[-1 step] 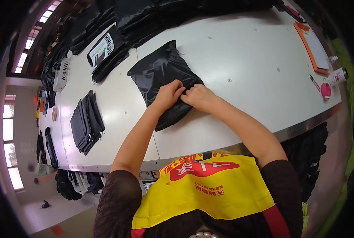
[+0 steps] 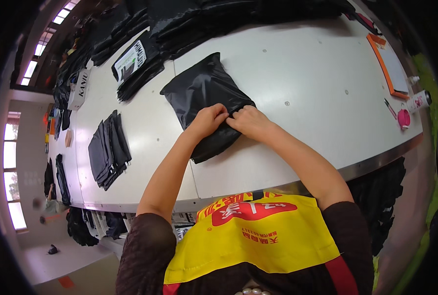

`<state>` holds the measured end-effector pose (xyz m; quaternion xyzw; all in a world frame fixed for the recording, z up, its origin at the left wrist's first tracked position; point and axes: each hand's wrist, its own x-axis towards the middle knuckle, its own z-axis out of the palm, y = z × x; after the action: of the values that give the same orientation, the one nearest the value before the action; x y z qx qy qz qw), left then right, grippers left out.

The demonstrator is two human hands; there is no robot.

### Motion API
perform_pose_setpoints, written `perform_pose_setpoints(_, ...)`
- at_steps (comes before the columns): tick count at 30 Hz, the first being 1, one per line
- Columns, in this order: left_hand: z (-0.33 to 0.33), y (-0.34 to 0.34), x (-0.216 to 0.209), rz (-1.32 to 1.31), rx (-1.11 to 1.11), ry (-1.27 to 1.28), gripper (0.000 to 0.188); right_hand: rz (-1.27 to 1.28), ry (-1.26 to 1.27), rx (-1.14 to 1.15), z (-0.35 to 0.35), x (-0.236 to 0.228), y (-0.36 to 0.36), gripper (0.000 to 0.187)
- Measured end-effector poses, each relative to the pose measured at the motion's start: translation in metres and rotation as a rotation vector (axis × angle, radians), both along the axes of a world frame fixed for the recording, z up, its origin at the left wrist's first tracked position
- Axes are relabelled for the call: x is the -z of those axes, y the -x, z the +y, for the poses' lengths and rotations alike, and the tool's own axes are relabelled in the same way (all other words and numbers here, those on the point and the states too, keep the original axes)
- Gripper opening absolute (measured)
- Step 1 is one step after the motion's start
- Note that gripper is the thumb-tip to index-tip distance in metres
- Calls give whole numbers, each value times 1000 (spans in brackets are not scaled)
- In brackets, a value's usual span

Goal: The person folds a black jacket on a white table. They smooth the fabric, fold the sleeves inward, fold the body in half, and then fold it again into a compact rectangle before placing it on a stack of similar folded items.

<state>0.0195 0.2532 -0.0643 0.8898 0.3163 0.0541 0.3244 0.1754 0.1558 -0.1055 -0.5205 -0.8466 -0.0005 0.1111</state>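
Note:
A filled, glossy black plastic bag (image 2: pixel 204 86) lies tilted on the white table in front of me. Both hands are on its near half, almost touching each other. My left hand (image 2: pixel 210 119) is closed, its fingertips pinching the plastic. Close beside it my right hand (image 2: pixel 248 121) is closed on the same bag near its right edge, thumb toward the left hand. What lies inside the bag is hidden, and my fingers cover the spot they grip.
Left on the white table (image 2: pixel 317 98) lies a stack of folded black garments (image 2: pixel 110 150). Further back are a bag with a white label (image 2: pixel 130 61), a white box (image 2: pixel 79 89) and heaped black bags (image 2: pixel 204 27). An orange-edged board (image 2: pixel 388 66), a bottle (image 2: pixel 418 101) and a pink item (image 2: pixel 403 118) sit right.
The view has shifted very slightly. Both hands keep their grip on the black plastic bag, with no clear movement of the bag itself.

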Motion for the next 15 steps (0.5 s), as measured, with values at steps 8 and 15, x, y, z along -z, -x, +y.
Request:
perform_pose_setpoints(8, -22, 133, 23, -489, -856, 5, 30, 82, -108, 59, -17, -17, 0, 48)
perform_pose_setpoints(15, -108, 121, 70, -1117, -1037, 1178, 28, 112, -295, -129, -24, -18, 60, 63)
